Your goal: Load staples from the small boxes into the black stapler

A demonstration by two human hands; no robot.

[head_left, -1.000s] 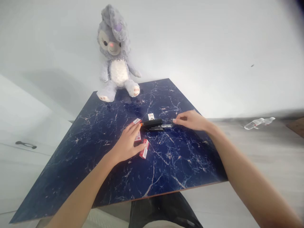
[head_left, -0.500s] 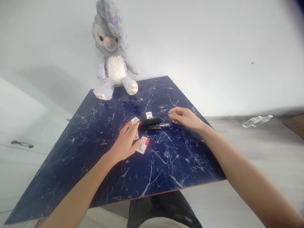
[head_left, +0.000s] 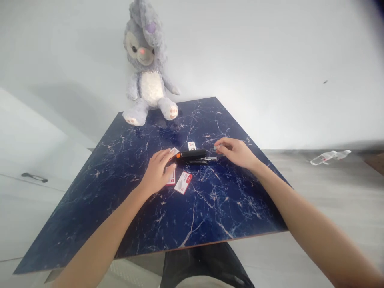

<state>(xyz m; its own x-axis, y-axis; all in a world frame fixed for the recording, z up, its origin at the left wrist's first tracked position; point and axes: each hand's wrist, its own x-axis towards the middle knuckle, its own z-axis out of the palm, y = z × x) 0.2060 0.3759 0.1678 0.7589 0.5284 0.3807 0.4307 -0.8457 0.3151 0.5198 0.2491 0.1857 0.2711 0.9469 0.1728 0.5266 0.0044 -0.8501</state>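
Observation:
A black stapler [head_left: 192, 155] with an orange end lies on the table, its metal parts sticking out to the right. My left hand [head_left: 157, 170] is open at the stapler's orange end, fingers stretched over a red-and-white card or flat box [head_left: 171, 176] that it partly covers. Just right of that hand lies a white box with a red end [head_left: 183, 183]. My right hand [head_left: 237, 152] is closed in a pinch right of the stapler, apart from it. Between its fingertips shows a small silvery piece, seemingly a strip of staples [head_left: 215, 147]. Behind the stapler sits a small white box [head_left: 191, 146].
The table [head_left: 210, 216] has a dark blue marbled top. A grey plush rabbit [head_left: 150, 88] sits at its back left against the wall. Clear plastic packaging [head_left: 330, 157] lies on the floor to the right. A black handle [head_left: 34, 177] shows on white furniture at left.
My left hand has drawn back slightly from the boxes, uncovering more of the nearest one. My right hand keeps its pinch near the stapler. The whole view has shifted a little.

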